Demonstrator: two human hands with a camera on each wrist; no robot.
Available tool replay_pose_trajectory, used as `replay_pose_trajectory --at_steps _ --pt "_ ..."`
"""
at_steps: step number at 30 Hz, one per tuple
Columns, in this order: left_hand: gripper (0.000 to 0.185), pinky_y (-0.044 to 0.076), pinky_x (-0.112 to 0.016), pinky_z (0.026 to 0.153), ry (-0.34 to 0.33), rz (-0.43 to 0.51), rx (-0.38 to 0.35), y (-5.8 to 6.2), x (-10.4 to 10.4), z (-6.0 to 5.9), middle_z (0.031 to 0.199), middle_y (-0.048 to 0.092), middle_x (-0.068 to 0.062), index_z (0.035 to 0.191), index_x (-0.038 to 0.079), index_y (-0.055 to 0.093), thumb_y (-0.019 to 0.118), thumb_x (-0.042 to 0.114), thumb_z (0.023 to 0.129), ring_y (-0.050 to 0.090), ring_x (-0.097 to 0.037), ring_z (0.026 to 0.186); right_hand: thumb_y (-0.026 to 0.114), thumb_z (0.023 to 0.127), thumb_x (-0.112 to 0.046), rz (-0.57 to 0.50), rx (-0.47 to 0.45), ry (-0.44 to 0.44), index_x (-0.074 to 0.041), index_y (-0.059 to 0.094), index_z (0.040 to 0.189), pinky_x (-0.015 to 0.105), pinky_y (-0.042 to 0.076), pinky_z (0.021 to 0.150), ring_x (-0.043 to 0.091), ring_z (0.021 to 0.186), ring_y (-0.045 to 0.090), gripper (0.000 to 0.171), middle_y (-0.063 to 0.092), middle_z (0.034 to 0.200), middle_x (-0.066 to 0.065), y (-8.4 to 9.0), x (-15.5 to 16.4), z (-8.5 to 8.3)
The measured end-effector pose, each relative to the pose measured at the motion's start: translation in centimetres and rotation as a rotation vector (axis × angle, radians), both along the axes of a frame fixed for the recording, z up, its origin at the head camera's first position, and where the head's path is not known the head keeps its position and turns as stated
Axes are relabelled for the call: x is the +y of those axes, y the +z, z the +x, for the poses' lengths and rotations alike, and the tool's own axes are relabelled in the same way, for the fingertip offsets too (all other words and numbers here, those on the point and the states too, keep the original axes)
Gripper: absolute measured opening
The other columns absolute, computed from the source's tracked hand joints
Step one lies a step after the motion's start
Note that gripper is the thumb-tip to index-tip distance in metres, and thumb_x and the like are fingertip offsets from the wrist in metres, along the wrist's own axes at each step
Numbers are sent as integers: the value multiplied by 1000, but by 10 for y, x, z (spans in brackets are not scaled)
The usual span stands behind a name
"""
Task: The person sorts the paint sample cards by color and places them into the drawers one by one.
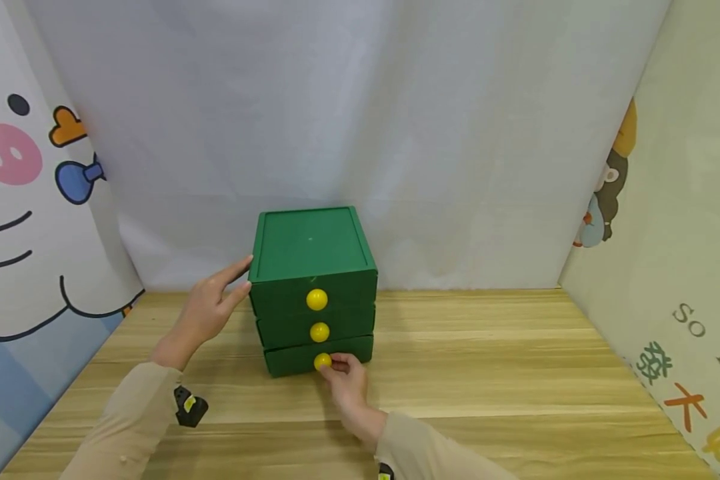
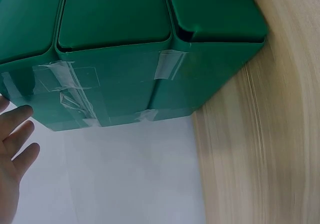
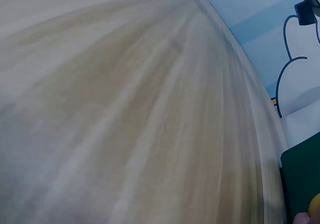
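Note:
A green three-drawer cabinet stands on the table, with a round yellow knob on each drawer front. My right hand pinches the knob of the bottom drawer between thumb and fingers. At the cabinet's left side, my left hand has its fingers extended, fingertips at the upper edge. The left wrist view shows that hand beside the side wall, which carries strips of clear tape. Only a sliver of the yellow knob and a fingertip appear in the right wrist view.
Above the held knob are the middle knob and the top knob. The wood-grain table extends to both sides. A white curtain hangs behind, and printed panels stand at left and right.

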State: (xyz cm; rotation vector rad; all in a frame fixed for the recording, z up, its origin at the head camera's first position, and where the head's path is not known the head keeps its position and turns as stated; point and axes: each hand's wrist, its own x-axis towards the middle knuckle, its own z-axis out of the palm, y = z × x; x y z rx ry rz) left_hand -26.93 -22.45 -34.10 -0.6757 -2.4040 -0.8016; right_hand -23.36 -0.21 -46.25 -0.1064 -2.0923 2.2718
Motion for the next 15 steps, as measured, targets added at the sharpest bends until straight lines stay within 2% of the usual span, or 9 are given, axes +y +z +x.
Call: replay_pose_trajectory --at_steps 5,15 --pt "46 38 -56 91 -5 -3 -1 0 2 -2 130 46 -24 136 -2 39 47 17 95 45 -40 117 63 79 4 6 -5 -25 11 56 99 29 52 63 13 72 54 23 58 88 17 2 0 -5" --pt "46 37 -55 93 -3 -6 -32 0 2 -3 133 44 -23 138 0 37 46 18 96 42 -40 120 63 81 1 35 -20 -1 9 55 103 31 51 63 13 71 55 25 58 87 15 4 5 -5"
